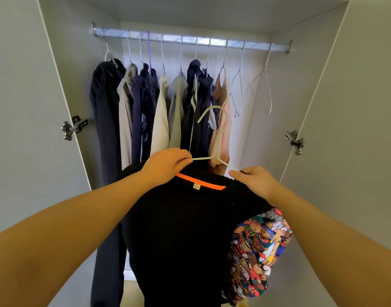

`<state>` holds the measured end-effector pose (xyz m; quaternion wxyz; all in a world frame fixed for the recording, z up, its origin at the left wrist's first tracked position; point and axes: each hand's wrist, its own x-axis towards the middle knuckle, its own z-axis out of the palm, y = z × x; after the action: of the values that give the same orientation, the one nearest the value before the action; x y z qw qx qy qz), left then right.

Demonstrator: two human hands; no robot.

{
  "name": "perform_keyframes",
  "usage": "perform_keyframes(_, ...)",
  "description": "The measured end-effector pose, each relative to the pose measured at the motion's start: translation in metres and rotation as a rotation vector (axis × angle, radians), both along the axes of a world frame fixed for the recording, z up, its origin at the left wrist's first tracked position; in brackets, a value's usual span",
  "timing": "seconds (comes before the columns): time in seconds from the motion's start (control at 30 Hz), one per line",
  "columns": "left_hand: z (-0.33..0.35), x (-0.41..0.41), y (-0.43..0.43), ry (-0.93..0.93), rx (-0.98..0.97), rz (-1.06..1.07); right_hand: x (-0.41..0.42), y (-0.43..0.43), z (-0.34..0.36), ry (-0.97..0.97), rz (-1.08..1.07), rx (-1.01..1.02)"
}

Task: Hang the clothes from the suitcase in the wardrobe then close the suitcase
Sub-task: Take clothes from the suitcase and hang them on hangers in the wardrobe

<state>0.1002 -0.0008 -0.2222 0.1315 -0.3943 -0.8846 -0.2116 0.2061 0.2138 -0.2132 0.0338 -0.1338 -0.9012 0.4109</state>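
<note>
Now both hands [168, 162] grip hanger [214, 134] w/ tee [179, 229] (black).

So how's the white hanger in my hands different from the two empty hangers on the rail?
The white hanger is off the rail, held by the left hand and right hand; the two empty hangers hang from it. The held hanger carries a black T-shirt; those two are bare. Its hook points up, free; theirs are over the rail. All look like thin hangers.
</note>
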Motion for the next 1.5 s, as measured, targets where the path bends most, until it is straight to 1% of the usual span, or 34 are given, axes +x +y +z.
perform_keyframes(0.1, -0.001, -0.005, 0.012, -0.112, -0.113, -0.022, 0.008, 0.005, -0.003, -0.037, -0.049, -0.075)
perform_keyframes(0.2, -0.006, -0.007, 0.028, -0.165, -0.212, -0.023, 0.015, 0.013, -0.008, -0.065, -0.131, -0.175)
perform_keyframes(0.3, -0.011, -0.005, 0.042, -0.187, -0.192, -0.013, 0.026, 0.024, -0.009, -0.142, -0.258, -0.318)
perform_keyframes(0.43, -0.014, -0.005, 0.054, -0.224, -0.192, -0.007, 0.039, 0.035, -0.011, -0.213, -0.382, -0.435)
perform_keyframes(0.53, -0.010, -0.005, 0.062, -0.234, -0.181, 0.002, 0.043, 0.038, -0.009, -0.190, -0.444, -0.492)
perform_keyframes(0.67, -0.006, -0.014, 0.079, -0.259, -0.164, 0.033, 0.038, 0.046, 0.002, -0.034, -0.517, -0.539)
perform_keyframes(0.77, 0.003, -0.024, 0.090, -0.246, -0.150, 0.059, 0.027, 0.055, 0.012, 0.064, -0.538, -0.546)
perform_keyframes(0.9, 0.019, -0.038, 0.102, -0.220, -0.100, 0.079, 0.007, 0.060, 0.022, 0.127, -0.519, -0.561)
perform_keyframes(1.07, 0.045, -0.066, 0.121, -0.157, -0.030, 0.068, -0.030, 0.060, 0.034, 0.182, -0.418, -0.532)
perform_keyframes(1.17, 0.059, -0.082, 0.135, -0.075, -0.012, 0.079, -0.052, 0.062, 0.041, 0.217, -0.405, -0.473)
perform_keyframes(1.23, 0.069, -0.101, 0.150, 0.018, -0.015, 0.072, -0.072, 0.071, 0.049, 0.244, -0.430, -0.442)
perform_keyframes(1.33, 0.079, -0.124, 0.168, 0.127, -0.068, 0.035, -0.093, 0.084, 0.061, 0.272, -0.469, -0.367)
perform_keyframes(1.5, 0.102, -0.173, 0.196, 0.145, -0.115, -0.024, -0.146, 0.110, 0.094, 0.318, -0.438, -0.227)
